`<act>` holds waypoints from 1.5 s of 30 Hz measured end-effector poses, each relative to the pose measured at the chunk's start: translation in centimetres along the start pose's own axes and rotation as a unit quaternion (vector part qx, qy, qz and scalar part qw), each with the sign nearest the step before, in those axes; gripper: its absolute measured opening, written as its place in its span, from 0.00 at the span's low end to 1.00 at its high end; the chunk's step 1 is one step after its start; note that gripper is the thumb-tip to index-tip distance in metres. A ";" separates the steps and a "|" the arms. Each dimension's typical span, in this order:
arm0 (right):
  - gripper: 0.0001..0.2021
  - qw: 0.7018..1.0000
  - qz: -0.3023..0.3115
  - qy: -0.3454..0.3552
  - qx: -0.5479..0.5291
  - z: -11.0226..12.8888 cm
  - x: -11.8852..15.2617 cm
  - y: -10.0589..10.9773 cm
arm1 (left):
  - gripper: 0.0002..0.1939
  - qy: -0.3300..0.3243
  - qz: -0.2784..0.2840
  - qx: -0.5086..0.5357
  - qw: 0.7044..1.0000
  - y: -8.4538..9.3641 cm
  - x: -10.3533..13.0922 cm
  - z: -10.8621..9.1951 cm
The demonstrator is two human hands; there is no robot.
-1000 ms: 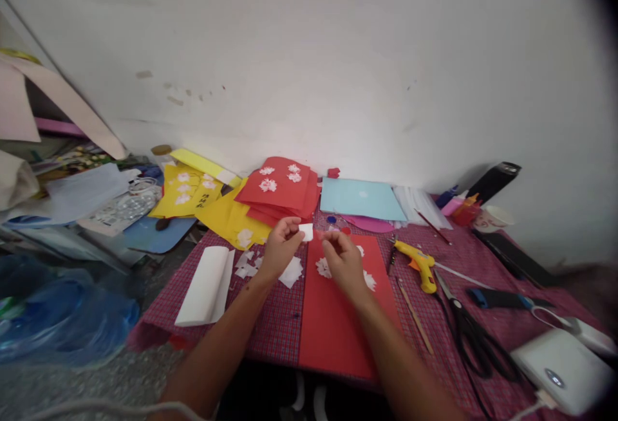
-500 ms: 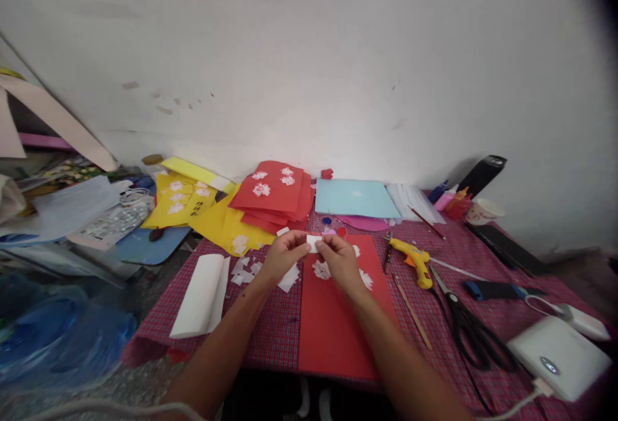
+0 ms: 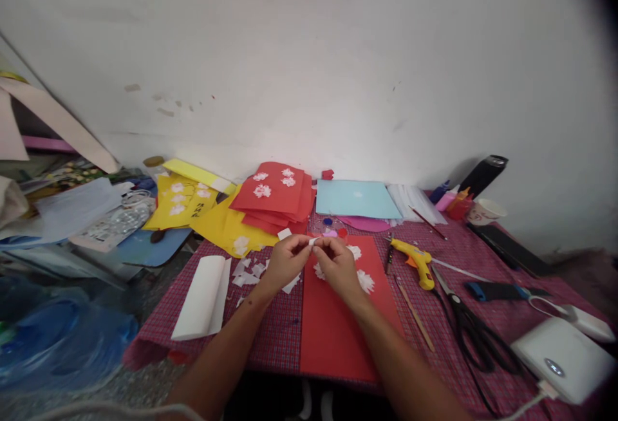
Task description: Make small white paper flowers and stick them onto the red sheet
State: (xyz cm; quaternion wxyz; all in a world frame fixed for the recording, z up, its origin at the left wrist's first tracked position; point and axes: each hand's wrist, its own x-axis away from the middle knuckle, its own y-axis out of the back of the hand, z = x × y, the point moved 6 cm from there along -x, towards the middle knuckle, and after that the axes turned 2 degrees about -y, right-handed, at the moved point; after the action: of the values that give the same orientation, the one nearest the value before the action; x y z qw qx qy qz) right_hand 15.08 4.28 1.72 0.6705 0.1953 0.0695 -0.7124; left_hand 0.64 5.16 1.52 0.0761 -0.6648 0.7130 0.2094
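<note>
Between my fingertips is a small piece of white paper [image 3: 313, 241], mostly covered by the fingers. My left hand [image 3: 288, 260] pinches it from the left and my right hand [image 3: 337, 264] from the right, thumbs close together. Both hands are above the top of a red sheet of paper [image 3: 338, 337]. White paper flowers [image 3: 365, 280] lie on that sheet, partly hidden by my right hand. Left of the sheet, torn white paper scraps [image 3: 248, 273] are scattered on the checked cloth. A folded white paper roll [image 3: 200, 299] lies farther left.
A yellow glue gun [image 3: 415, 260], black-handled scissors [image 3: 476, 327], a wooden stick [image 3: 418, 318] and a white power box [image 3: 562, 360] lie on the right. Behind are red sheets with flowers [image 3: 275, 199], yellow paper [image 3: 222, 221] and a light blue sheet [image 3: 357, 199]. Paint bottles [image 3: 454, 202] stand back right.
The white paper piece showed flat and square between my fingers before; now my hands have drawn closer together and it looks narrower, folded or pinched. The view has shifted slightly.
</note>
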 end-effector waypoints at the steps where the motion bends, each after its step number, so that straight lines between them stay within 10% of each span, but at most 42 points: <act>1: 0.04 1.000 -0.001 -0.001 -0.001 -0.1 0.0 0.0 | 0.10 -0.006 0.007 -0.005 1.000 -0.1 0.0 0.0; 45: 0.09 0.996 0.044 -0.040 -0.070 -0.9 -0.4 0.0 | 0.09 -0.042 0.023 -0.058 0.997 0.0 -0.1 -0.3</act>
State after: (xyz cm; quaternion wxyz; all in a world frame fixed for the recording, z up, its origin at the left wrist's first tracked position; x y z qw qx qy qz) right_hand 15.25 4.97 1.09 0.7156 0.1225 0.0838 -0.6826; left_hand 0.67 5.14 1.79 0.0627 -0.6418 0.7113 0.2796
